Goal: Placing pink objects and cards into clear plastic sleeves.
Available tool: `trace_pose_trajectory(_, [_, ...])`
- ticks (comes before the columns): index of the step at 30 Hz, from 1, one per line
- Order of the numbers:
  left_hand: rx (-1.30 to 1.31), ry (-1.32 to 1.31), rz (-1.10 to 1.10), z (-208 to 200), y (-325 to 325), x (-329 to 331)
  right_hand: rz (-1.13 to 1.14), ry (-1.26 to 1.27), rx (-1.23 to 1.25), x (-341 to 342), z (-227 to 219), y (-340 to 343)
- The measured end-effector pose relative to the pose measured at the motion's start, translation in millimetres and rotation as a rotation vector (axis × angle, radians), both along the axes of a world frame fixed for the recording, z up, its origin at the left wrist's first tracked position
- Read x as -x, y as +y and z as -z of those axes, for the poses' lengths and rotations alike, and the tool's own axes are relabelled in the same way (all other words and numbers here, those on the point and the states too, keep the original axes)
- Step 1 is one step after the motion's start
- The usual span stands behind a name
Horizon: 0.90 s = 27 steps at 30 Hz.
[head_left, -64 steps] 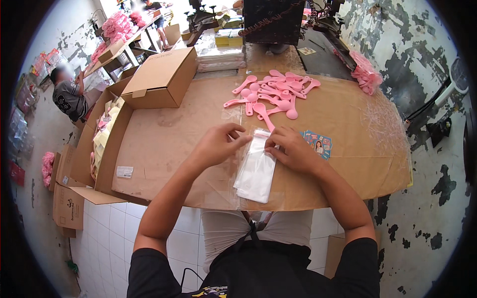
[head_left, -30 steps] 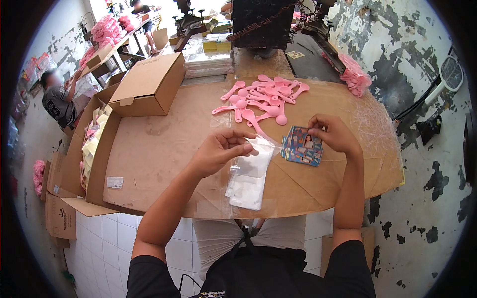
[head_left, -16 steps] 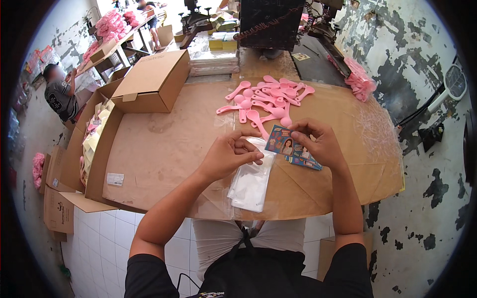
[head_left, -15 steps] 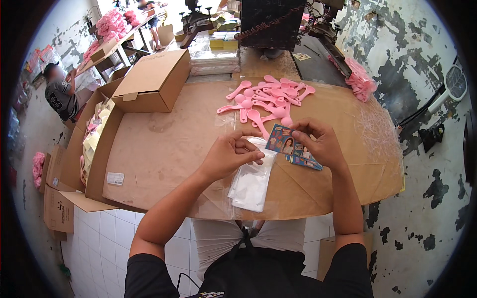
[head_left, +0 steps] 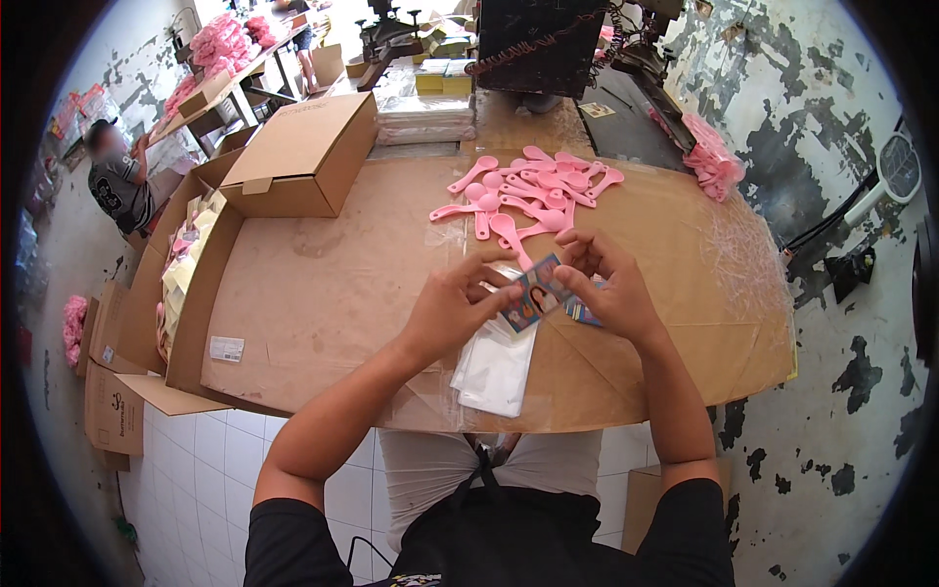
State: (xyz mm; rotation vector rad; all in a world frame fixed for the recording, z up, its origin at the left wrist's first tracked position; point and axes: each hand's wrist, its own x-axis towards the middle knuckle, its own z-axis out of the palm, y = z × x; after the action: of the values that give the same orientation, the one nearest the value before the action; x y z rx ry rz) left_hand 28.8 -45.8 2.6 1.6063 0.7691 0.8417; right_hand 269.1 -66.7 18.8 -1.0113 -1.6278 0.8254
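Note:
A small blue printed card (head_left: 531, 305) with a picture of a person is held tilted above the cardboard-covered table. My left hand (head_left: 452, 305) pinches its left edge between thumb and fingers. At its upper right corner are the thumb and fingers of my right hand (head_left: 614, 292), closed on it. More of these cards (head_left: 583, 312) lie on the table, partly hidden under my right hand. Flat clear plastic bags (head_left: 494, 374) lie in a stack below my left hand. Just beyond both hands is a loose heap of pink measuring spoons (head_left: 548, 186).
A closed cardboard box (head_left: 298, 147) stands at the far left, beside an open carton (head_left: 220, 264) holding yellowish items. Stacked clear packs (head_left: 421, 119) and a black machine (head_left: 536, 49) are at the back. Pink bundles (head_left: 712, 161) sit back right. A person (head_left: 119, 181) sits at far left.
The card has moved left and turned more steeply. My left fingers, empty before, now grip its left edge, while my right hand has shifted slightly left.

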Motion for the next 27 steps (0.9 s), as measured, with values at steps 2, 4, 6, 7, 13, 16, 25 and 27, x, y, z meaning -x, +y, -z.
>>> trace_pose_trajectory(2, [-0.02,-0.055,-0.089,-6.2,0.9,0.4,-0.025,-0.005,0.028,0.5,2.3,-2.0])
trace_pose_trajectory(4, [-0.022,-0.083,-0.093,-3.8,0.3,0.0,-0.051,-0.008,0.055,5.4,4.2,-4.4])
trace_pose_trajectory(6, [-0.023,-0.111,-0.092,-2.1,-0.6,-0.4,-0.127,-0.195,-0.014,12.6,6.6,-6.5])
trace_pose_trajectory(7, [0.016,-0.102,-0.067,-2.3,-1.0,0.2,-0.124,-0.196,-0.014,15.0,10.0,-4.3])
trace_pose_trajectory(13, [0.021,-0.041,-0.009,7.6,4.1,2.2,-0.121,-0.377,-0.136,6.4,8.3,3.8])
trace_pose_trajectory(16, [-0.021,0.003,-0.087,2.3,7.9,2.5,-0.054,-0.366,-0.171,8.9,15.9,16.8])
trace_pose_trajectory(25, [0.009,-0.078,-0.172,-2.7,14.6,7.9,0.204,-0.759,-0.352,16.1,39.4,38.6])
trace_pose_trajectory(27, [0.049,-0.106,-0.133,-4.9,13.2,8.1,0.19,-0.559,-0.215,11.6,34.6,37.2])
